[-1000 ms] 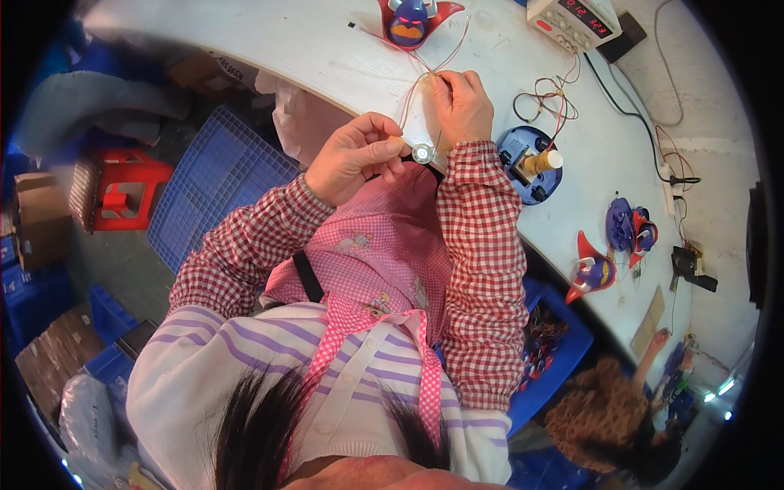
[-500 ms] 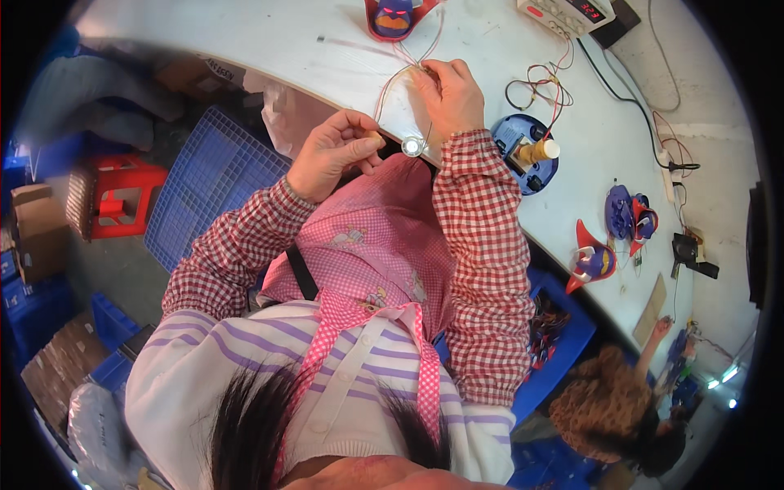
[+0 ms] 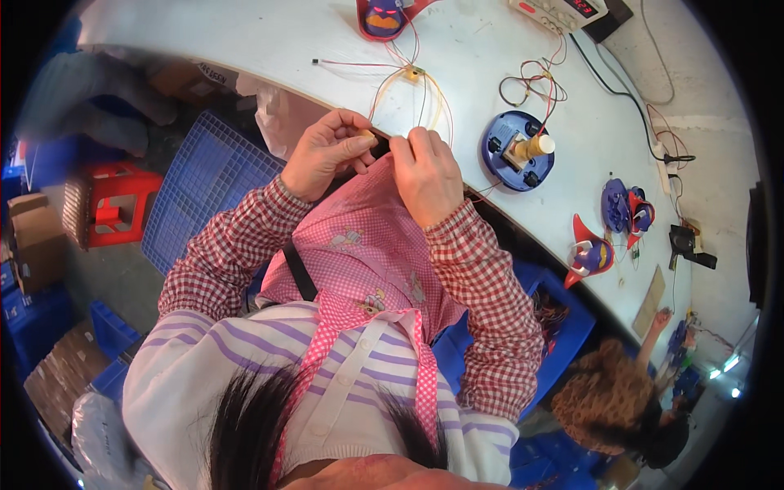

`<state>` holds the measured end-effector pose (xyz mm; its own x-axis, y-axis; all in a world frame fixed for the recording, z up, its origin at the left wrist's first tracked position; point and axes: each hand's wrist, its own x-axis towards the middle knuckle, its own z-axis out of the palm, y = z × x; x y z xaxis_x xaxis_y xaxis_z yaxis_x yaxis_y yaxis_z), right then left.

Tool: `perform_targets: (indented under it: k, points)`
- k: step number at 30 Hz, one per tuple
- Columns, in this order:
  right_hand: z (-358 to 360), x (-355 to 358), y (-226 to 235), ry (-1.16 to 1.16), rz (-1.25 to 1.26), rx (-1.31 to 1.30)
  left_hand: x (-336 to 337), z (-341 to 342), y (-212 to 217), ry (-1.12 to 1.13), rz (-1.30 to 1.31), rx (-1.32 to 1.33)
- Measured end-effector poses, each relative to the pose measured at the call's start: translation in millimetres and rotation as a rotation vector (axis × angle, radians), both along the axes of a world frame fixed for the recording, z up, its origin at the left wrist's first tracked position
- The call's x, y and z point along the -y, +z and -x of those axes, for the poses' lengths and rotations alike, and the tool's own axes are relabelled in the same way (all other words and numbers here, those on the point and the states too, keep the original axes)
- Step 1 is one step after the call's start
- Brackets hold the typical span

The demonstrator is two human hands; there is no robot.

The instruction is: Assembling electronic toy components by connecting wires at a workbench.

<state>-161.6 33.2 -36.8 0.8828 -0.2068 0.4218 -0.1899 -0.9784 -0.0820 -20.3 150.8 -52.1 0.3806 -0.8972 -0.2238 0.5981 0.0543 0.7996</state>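
My left hand (image 3: 325,155) is closed at the table's front edge, thumb and forefinger pinching a small yellowish piece (image 3: 369,137). Close beside it, my right hand (image 3: 429,175) has its fingers pressed together over the pink apron; what they hold is hidden. A small circuit board (image 3: 415,73) lies on the table just beyond both hands. Thin red, yellow and dark wires (image 3: 441,96) fan out from it, some running toward my hands. Past the board stands a red and purple toy shell (image 3: 383,20) with a face, wires leading to it.
On the white table (image 3: 269,41), a round blue housing (image 3: 523,163) holds a cream cylinder. Farther right lie red and purple toy parts (image 3: 590,255). A power unit (image 3: 563,12) stands at the back. Blue crate (image 3: 216,184) and red stool (image 3: 122,204) are left; a co-worker (image 3: 612,396) is lower right.
My right hand has left the circuit board and come back toward me, beside my left hand. The round silver disc that hung there is now out of sight. My left hand has barely moved.
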Motion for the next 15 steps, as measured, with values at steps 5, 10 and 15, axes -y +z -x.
perform_targets:
  k: [5, 10, 15]
  points:
    - [2, -6, 3, -0.021, -0.012, -0.002, -3, -3, -4, -0.001, 0.002, 0.003]
    - [4, -8, -8, -0.093, 0.121, 0.053, 2, 3, -10, 0.066, 0.012, 0.029]
    - [2, 0, -8, -0.070, -0.098, 0.237, 10, 17, -15, 0.070, 0.066, 0.002]
